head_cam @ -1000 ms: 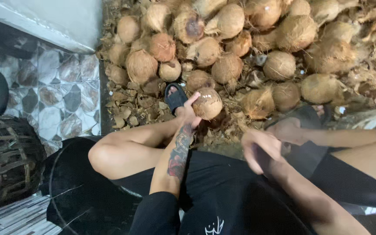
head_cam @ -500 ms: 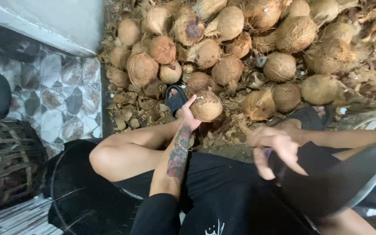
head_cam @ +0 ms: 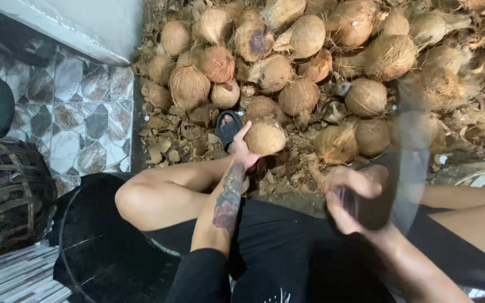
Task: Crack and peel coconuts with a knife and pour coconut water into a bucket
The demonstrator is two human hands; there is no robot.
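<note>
A husked coconut [head_cam: 265, 138] is held by the left hand [head_cam: 242, 148], its fingers closed round the near side, just in front of a black sandal [head_cam: 228, 126] and the coconut pile [head_cam: 310, 50]. The handle of a blurred blade [head_cam: 413, 151] is gripped by the right hand [head_cam: 349, 196], fingers closed. A woven basket [head_cam: 7, 196] is seen at left on the tiled floor [head_cam: 85, 112].
</note>
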